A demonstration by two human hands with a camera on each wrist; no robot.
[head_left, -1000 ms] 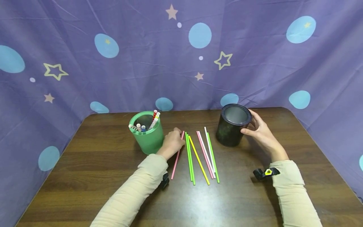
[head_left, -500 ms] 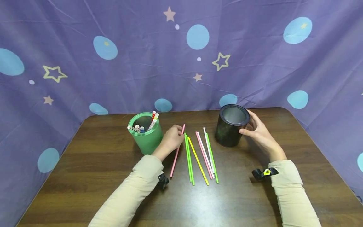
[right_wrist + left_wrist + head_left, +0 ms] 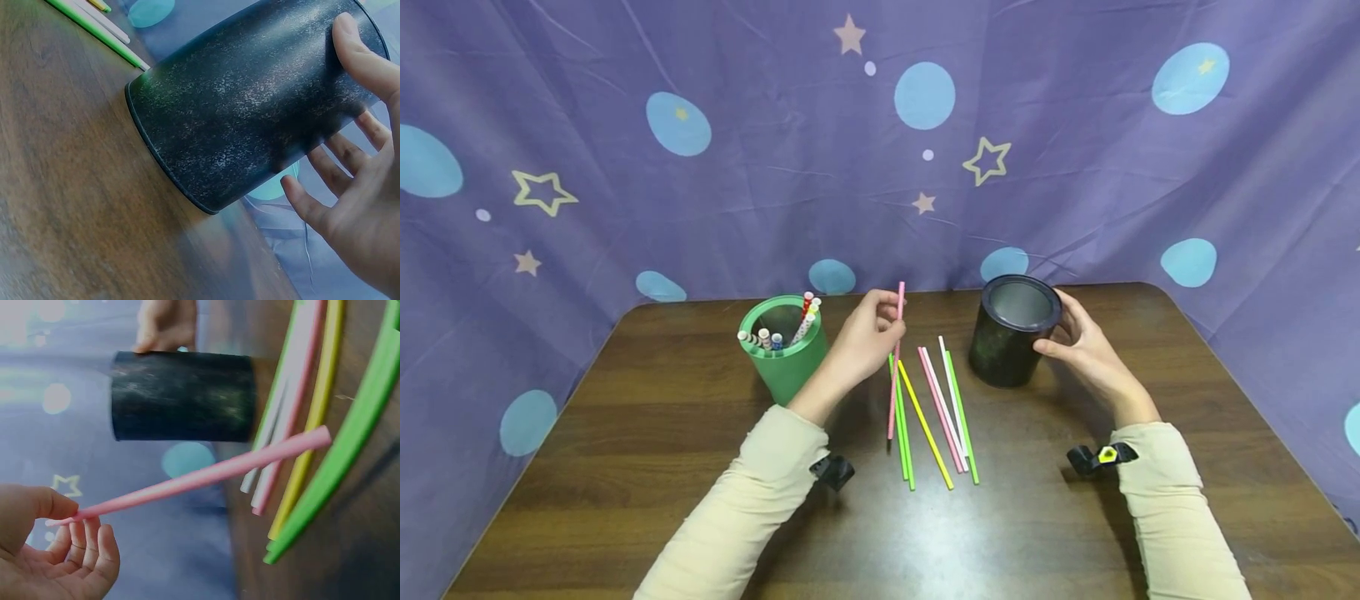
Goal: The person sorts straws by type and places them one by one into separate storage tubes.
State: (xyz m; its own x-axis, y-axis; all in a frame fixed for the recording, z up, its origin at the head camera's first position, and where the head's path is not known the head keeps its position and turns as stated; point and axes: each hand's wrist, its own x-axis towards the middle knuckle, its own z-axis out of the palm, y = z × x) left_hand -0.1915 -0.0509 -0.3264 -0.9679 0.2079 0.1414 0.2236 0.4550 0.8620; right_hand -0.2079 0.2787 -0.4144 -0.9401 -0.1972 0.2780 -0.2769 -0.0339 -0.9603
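In the head view my left hand [image 3: 868,337] pinches a pink straw [image 3: 892,412] near its upper end. The straw hangs almost upright above the table, over a pair of green straws [image 3: 903,442]. The left wrist view shows the thumb and fingertips on one end of it, the rest sticking out free. My right hand [image 3: 1093,354] holds the side of a black cylindrical container [image 3: 1006,358], thumb in front and fingers behind. The container stands upright on the table with its open top facing up. In the right wrist view its dark speckled wall [image 3: 237,119] shows.
A green cup [image 3: 790,367] with several patterned straws [image 3: 805,329] leaning in it stands left, behind my left forearm. Between cup and container lie a yellow straw [image 3: 928,429] and further pink, white and green ones. A purple curtain [image 3: 737,208] hangs behind the wooden table [image 3: 625,442].
My left hand has picked the pink straw up off the table and moved it up and to the right. The right hand and the black container have stayed put.
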